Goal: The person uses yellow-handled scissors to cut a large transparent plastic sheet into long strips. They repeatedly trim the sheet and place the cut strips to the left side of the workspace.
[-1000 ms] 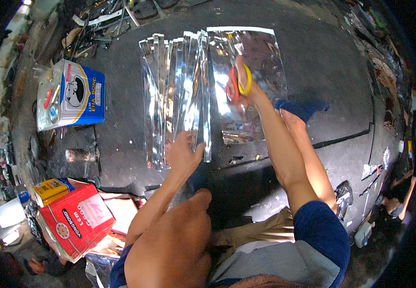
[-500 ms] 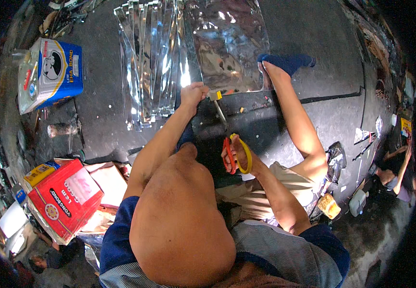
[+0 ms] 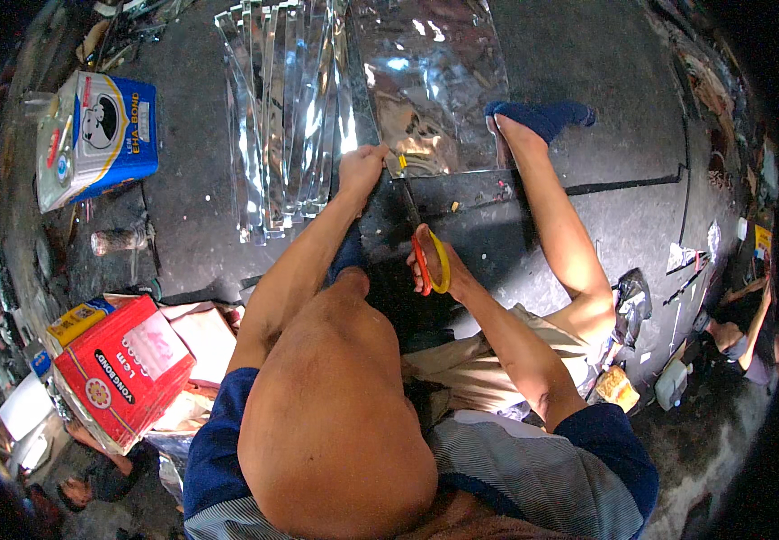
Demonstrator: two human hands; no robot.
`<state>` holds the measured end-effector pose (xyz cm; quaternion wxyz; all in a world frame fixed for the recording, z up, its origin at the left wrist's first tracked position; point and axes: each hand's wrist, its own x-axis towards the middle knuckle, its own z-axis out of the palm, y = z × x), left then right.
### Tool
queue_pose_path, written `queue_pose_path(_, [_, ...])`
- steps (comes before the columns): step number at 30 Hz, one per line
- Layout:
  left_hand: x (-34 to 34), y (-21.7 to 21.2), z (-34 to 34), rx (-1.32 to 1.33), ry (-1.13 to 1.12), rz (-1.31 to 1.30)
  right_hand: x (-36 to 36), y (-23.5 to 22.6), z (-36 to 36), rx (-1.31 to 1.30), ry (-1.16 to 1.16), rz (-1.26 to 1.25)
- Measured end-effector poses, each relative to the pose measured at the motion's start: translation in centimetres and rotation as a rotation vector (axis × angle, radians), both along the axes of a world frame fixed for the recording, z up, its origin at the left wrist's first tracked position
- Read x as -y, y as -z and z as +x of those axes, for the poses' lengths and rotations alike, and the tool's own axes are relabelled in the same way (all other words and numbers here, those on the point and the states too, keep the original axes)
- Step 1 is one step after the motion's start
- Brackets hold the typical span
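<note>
Near my feet lies a shiny silver sheet (image 3: pixel 443 99), mirror-like and roughly rectangular. My left hand (image 3: pixel 361 171) is closed, its fingertips pinching the sheet's near left corner. Scissors (image 3: pixel 411 205) with one red and one yellow handle loop are gripped by my right hand (image 3: pixel 454 275). Their blades point away from me and reach that same corner, beside the left fingertips. A small bright yellow patch shows there; I cannot tell whether it is reflection. Several narrow silver strips (image 3: pixel 295 117) lie side by side just left of the sheet.
A blue and white tin (image 3: pixel 129 130) stands at the far left, with a clear jar (image 3: pixel 118 241) lying nearer. Closer on the left is a red box (image 3: pixel 124 369). My bent knee (image 3: pixel 335 414) rises between my arms; my other foot, in a blue sock (image 3: pixel 547 117), rests right of the sheet.
My right hand has moved the scissors forward and slightly left, bringing the blades up to the sheet's corner. My left hand has shifted slightly and still pinches the corner.
</note>
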<state>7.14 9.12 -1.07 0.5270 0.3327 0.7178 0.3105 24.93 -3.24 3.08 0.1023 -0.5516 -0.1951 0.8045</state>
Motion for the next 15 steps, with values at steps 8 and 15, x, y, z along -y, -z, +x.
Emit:
queue_pose_path(8, [2.6,1.9,1.1,0.016,0.151,-0.016,-1.5,1.4,-0.9,0.107,-0.033,0.046])
queue_pose_path(15, [3.1,0.6,1.4,0.008,0.153,0.109,-2.7,-0.3,-1.6,0.148,-0.080,0.119])
